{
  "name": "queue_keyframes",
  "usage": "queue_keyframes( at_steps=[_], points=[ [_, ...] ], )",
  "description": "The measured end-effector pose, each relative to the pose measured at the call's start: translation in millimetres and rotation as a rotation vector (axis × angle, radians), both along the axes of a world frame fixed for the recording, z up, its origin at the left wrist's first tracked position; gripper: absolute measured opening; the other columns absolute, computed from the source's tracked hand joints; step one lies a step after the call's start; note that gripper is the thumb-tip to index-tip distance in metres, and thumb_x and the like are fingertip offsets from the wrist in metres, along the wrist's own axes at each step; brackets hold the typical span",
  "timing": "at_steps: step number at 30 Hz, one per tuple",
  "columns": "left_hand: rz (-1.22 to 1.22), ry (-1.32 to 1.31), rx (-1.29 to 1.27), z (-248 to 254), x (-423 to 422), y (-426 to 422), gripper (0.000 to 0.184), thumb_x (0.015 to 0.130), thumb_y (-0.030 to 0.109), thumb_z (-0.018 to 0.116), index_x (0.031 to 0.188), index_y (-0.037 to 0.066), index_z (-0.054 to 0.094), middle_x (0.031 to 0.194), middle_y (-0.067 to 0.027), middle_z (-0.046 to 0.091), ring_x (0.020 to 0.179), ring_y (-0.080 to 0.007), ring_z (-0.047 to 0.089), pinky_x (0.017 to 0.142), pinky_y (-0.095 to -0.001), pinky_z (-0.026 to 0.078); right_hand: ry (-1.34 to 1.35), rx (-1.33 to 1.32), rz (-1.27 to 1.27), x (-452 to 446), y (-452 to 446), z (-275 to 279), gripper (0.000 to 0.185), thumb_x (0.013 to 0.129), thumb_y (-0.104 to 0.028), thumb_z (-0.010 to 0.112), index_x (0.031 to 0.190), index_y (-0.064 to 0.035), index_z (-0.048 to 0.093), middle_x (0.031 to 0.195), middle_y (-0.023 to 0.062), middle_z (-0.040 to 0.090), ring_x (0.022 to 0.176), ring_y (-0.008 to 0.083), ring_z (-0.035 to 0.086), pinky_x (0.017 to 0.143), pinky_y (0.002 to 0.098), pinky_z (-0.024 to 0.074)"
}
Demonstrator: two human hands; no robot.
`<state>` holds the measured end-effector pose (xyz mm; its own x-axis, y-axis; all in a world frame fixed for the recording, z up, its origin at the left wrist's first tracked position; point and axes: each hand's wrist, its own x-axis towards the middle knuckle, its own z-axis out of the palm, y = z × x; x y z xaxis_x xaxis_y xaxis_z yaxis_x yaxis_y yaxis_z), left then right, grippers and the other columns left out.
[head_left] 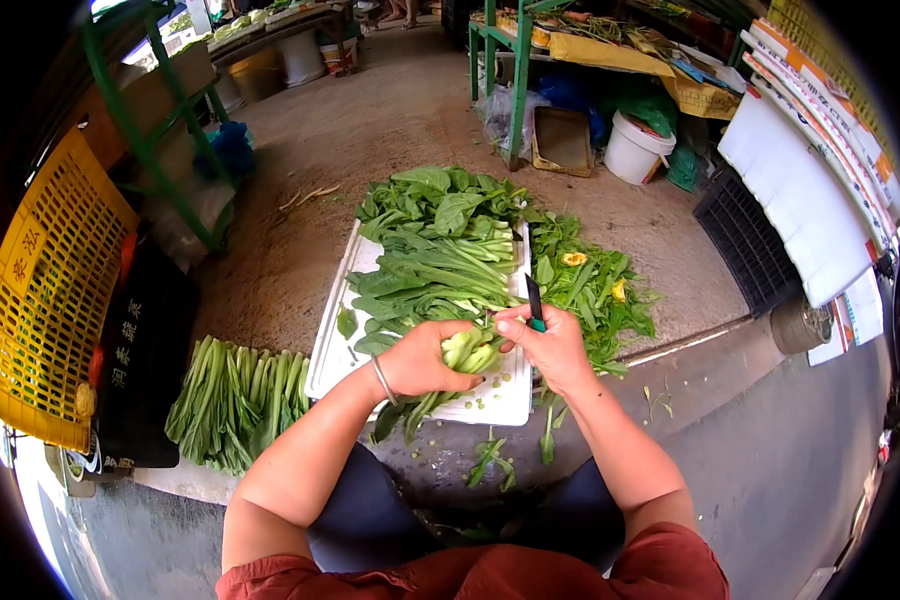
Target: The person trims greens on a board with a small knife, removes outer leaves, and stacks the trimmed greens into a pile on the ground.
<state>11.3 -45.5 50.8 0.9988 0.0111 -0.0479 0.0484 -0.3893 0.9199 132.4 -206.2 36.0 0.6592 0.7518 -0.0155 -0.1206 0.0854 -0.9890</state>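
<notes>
My left hand (418,358), with a bangle at the wrist, is closed around a bunch of leafy green stalks (470,350), pale cut ends up. Close beside those ends, my right hand (554,348) grips a small knife (534,298) with black and green parts showing; its cutting edge is hard to make out. Both hands are over a white foam board (515,400) dotted with small cut green pieces. Farther up the board, more leafy greens (430,265) are piled, many with stalks pointing right.
Loose leaves (595,290) lie right of the board, and trimmed stalks (240,400) stand bundled at left. A yellow crate (45,300) is at far left. White foam panels (795,190), a black crate (750,240) and a white bucket (635,150) stand at right.
</notes>
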Motion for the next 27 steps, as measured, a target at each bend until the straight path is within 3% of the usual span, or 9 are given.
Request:
queue_keyframes(
  at_steps=[3,5,6,10,17,20,22,25,27],
  points=[
    [0.011,0.046,-0.156,-5,8,-3,0.034,0.064,0.009,0.076,0.093,0.005,0.059,0.08,0.0026,0.059,0.073,-0.0064,0.053,0.069,-0.022,0.044,-0.075,-0.06,-0.009,4,-10,6,0.034,0.084,-0.03,0.06,0.095,0.0016,0.062,0.079,0.0047,0.058,0.061,0.0111,0.055,0.056,0.0212,0.042],
    [0.047,0.101,-0.305,-7,10,-3,0.032,0.064,0.006,0.075,0.092,0.004,0.059,0.081,0.0019,0.059,0.074,-0.0069,0.054,0.07,-0.0228,0.045,-0.147,-0.021,0.061,6,-15,12,0.042,0.091,-0.039,0.045,0.097,-0.0003,0.061,0.065,-0.0006,0.051,0.055,0.0038,0.045,0.043,0.0165,0.0311],
    [0.037,0.099,-0.36,-9,12,-3,0.031,0.066,0.004,0.072,0.094,0.003,0.059,0.086,-0.0005,0.061,0.077,-0.0079,0.055,0.073,-0.024,0.046,-0.141,-0.007,0.063,7,-14,7,0.047,0.093,-0.041,0.037,0.101,-0.0003,0.059,0.065,-0.0009,0.046,0.054,0.0046,0.042,0.043,0.0165,0.03],
    [0.054,0.089,-0.46,-13,15,0,0.039,0.067,0.002,0.071,0.103,0.003,0.054,0.095,-0.0059,0.063,0.083,-0.011,0.057,0.077,-0.0268,0.047,-0.037,-0.017,0.201,12,-22,5,0.04,0.094,-0.03,0.039,0.116,0.001,0.051,0.065,-0.0015,0.044,0.054,0.0055,0.039,0.044,0.0176,0.0294],
    [0.007,0.116,-0.455,-9,14,5,0.038,0.068,0.001,0.071,0.102,0.003,0.054,0.094,-0.0067,0.063,0.084,-0.0123,0.058,0.076,-0.0273,0.047,-0.132,-0.037,0.202,19,-19,-9,0.036,0.094,-0.024,0.04,0.12,-0.0007,0.05,0.061,-0.0043,0.037,0.052,0.0042,0.033,0.045,0.0181,0.0271],
    [0.032,0.115,-0.446,-11,13,9,0.034,0.068,0.001,0.071,0.099,0.001,0.058,0.092,-0.0048,0.063,0.083,-0.0114,0.059,0.078,-0.0264,0.047,0.001,-0.07,0.229,28,-16,-18,0.037,0.094,-0.027,0.04,0.121,-0.002,0.049,0.06,-0.0047,0.037,0.05,0.0036,0.032,0.042,0.0182,0.0265],
    [0.033,0.112,-0.439,-9,12,13,0.034,0.067,0.0,0.071,0.099,0.001,0.058,0.092,-0.0049,0.063,0.083,-0.0115,0.059,0.078,-0.0264,0.047,0.281,-0.165,0.0,36,-13,-30,0.039,0.091,-0.03,0.048,0.12,-0.0033,0.049,0.06,-0.0061,0.037,0.047,0.0033,0.031,0.039,0.0184,0.0247],
    [0.063,0.122,-0.455,-10,10,16,0.034,0.067,0.0,0.071,0.098,0.001,0.058,0.09,-0.0048,0.063,0.082,-0.0112,0.059,0.077,-0.0264,0.047,0.278,-0.125,-0.006,25,-7,-15,0.041,0.09,-0.031,0.048,0.119,-0.0021,0.049,0.07,0.0006,0.051,0.053,0.006,0.048,0.037,0.0167,0.0288],
    [0.051,0.117,-0.447,-13,7,14,0.041,0.066,0.004,0.074,0.103,0.002,0.056,0.089,-0.0041,0.063,0.078,-0.0112,0.058,0.072,-0.0264,0.048,0.168,-0.086,0.066,15,2,-11,0.038,0.089,-0.027,0.052,0.117,-0.0015,0.05,0.077,0.0029,0.054,0.056,0.0073,0.051,0.038,0.0165,0.0299]
  ],
)
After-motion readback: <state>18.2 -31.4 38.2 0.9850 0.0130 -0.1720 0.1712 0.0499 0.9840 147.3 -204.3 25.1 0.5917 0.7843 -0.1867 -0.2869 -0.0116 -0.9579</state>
